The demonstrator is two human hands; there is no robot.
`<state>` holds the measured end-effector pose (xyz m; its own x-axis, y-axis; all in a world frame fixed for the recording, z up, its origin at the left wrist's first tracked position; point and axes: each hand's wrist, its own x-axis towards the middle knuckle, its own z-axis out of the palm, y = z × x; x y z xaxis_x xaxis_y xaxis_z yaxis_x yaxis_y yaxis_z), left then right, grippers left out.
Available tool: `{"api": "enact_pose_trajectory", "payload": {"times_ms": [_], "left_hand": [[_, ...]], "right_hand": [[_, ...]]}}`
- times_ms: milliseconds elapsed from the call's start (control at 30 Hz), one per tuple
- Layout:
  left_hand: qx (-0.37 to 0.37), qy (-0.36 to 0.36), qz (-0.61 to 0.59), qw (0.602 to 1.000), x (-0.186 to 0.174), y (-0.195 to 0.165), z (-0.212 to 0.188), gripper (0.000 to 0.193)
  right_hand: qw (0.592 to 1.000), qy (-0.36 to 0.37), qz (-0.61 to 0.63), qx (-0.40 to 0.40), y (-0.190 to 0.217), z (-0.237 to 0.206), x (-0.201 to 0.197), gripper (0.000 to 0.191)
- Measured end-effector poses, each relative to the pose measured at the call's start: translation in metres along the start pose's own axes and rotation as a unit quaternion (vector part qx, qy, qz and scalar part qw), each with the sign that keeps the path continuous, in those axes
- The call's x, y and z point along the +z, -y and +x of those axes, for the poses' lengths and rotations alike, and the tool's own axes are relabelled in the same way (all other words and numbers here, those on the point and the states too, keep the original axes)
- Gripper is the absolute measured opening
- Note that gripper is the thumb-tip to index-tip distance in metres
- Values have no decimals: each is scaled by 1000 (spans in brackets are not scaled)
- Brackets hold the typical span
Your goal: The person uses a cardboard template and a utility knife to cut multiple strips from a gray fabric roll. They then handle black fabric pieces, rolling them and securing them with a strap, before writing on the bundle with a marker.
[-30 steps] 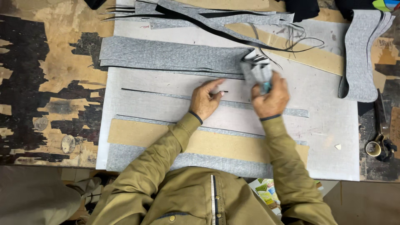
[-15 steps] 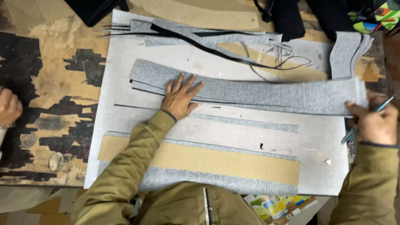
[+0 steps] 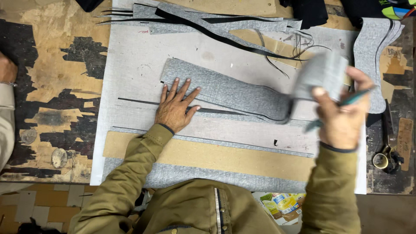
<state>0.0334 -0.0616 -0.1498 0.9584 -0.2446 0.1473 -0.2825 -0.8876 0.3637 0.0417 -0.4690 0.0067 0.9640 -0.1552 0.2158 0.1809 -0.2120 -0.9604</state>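
Note:
A long grey fabric strip [image 3: 225, 89] lies across a large pale grey sheet [image 3: 143, 52] on the worktable. My left hand [image 3: 175, 108] rests flat with spread fingers on the strip's left end, pinning it down. My right hand [image 3: 340, 115] is raised at the right, gripping the strip's right end [image 3: 323, 71], which is lifted and folded back, blurred by motion. A teal pen [image 3: 351, 102] is also held in that hand. Thin black trim runs along the strip's lower edge.
A tan cardboard strip [image 3: 208, 154] lies near me over more grey fabric. Black and grey offcuts [image 3: 208, 19] pile at the far edge. Scissors and a tape roll [image 3: 385, 158] sit at the right. Another person's hand [image 3: 8, 69] shows at the left edge.
My right hand had the strip stretched out to the right half a second ago; now it has lifted that end and is folding it leftward. My left hand stayed pressed on the left end.

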Motion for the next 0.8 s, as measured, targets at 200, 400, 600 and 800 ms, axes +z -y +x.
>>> {"api": "enact_pose_trajectory", "payload": {"times_ms": [200, 400, 600, 800], "left_hand": [[-31, 17, 3, 999, -4, -2, -1, 54], [-23, -18, -11, 1000, -7, -5, 0, 52], [1, -62, 12, 998, -5, -4, 2, 52], [14, -91, 22, 995, 3, -3, -8, 51]], "right_hand": [[979, 103, -132, -116, -18, 19, 100, 53], [898, 60, -436, -16, -106, 62, 41, 52], [820, -70, -560, -91, -116, 34, 41, 58], [940, 28, -251, 231, -97, 6, 109, 93]]}}
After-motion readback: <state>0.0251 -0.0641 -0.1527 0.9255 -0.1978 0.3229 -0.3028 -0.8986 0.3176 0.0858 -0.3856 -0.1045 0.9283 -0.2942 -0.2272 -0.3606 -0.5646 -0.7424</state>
